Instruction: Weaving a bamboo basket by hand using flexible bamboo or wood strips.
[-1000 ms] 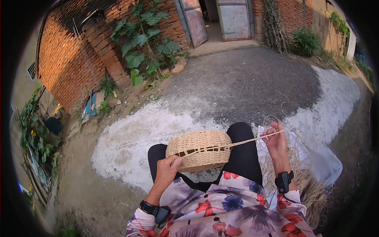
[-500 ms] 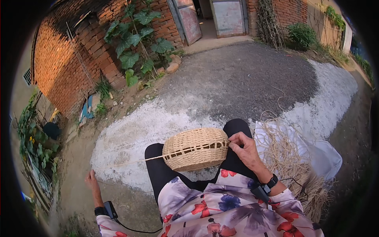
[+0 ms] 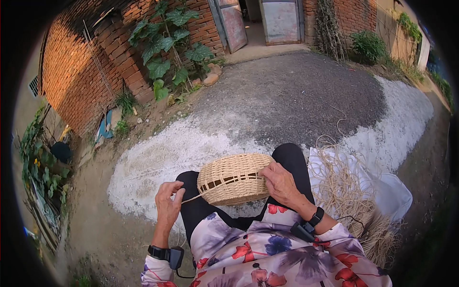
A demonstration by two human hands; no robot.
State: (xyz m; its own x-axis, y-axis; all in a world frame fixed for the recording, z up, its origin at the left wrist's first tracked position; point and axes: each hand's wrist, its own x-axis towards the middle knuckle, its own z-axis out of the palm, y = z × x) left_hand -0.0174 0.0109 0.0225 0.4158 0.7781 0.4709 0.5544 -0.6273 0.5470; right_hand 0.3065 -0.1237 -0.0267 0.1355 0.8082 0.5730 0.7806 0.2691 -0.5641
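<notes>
A round basket (image 3: 234, 165) woven of pale cord rests on its side across my knees, with a band of open gaps around its middle. My right hand (image 3: 281, 184) grips the basket's right end, thumb and fingers pinched at the gap band. To the left, my left hand (image 3: 168, 200) is closed on a strand of cord (image 3: 192, 197) that runs to the basket's left side. The fingertips of the right hand partly hide the weave there.
On my right, a loose heap of cord (image 3: 342, 186) lies over a white sack (image 3: 394, 191). Ahead is dark gravelly ground (image 3: 296, 95) edged with white, leading to a doorway with metal doors (image 3: 282, 21). A brick wall (image 3: 76, 91) and leafy plants (image 3: 165, 43) stand to the left.
My left hand has come in from far left toward the basket, and the strand between them is much shorter. My right hand has shifted slightly left along the basket.
</notes>
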